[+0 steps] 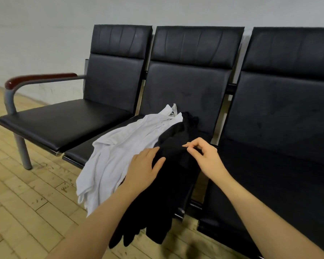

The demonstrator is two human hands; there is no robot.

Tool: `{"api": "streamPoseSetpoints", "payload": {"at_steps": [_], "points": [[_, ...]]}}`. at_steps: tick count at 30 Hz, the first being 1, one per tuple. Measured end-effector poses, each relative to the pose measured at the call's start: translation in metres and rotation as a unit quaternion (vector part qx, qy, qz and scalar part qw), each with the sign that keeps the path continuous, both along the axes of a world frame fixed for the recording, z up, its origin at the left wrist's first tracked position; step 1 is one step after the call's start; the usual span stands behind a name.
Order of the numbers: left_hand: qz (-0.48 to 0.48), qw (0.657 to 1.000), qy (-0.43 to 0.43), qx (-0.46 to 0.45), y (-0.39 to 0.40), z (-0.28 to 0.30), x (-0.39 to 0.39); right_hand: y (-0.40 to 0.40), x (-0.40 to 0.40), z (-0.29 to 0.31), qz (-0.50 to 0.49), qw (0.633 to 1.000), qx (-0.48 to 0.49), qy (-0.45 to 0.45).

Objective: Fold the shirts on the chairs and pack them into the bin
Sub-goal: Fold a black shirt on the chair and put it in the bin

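A white shirt (118,156) and a black shirt (168,193) lie heaped on the middle seat (77,152) of a row of three black chairs, both hanging over its front edge. My left hand (144,169) lies on the black shirt where it meets the white one, thumb spread over the dark cloth and fingertips tucked under a fold. My right hand (204,156) hovers at the black shirt's upper right part, thumb and forefinger close together at the cloth. Whether they pinch it is unclear. No bin is in view.
The left seat (64,124) and the right seat (269,184) of the row hold nothing. A grey metal armrest with a red-brown top (36,79) ends the row at the left. Wooden floor (26,202) runs in front, and a pale wall stands behind.
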State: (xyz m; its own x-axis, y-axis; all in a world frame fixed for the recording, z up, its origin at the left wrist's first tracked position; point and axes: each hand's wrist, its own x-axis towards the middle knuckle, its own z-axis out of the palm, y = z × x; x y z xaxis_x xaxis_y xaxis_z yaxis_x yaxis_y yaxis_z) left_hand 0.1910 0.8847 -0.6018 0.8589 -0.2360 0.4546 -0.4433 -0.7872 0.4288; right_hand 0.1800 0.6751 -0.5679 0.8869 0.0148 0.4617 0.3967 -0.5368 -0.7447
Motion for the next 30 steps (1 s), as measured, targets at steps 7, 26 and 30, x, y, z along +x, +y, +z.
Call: {"api": "streamPoseSetpoints", "payload": {"at_steps": [7, 26, 30], "points": [[0.02, 0.999, -0.036, 0.004, -0.011, -0.012, -0.004, -0.033, -0.02, 0.003, -0.073, 0.997, 0.022, 0.031], [0.013, 0.998, -0.055, 0.013, -0.038, -0.033, -0.001, -0.058, -0.042, -0.026, -0.182, 0.951, -0.252, -0.01], [0.02, 0.992, -0.102, -0.072, -0.04, -0.012, 0.001, -0.054, -0.042, -0.011, -0.184, 0.967, -0.171, -0.046]]}}
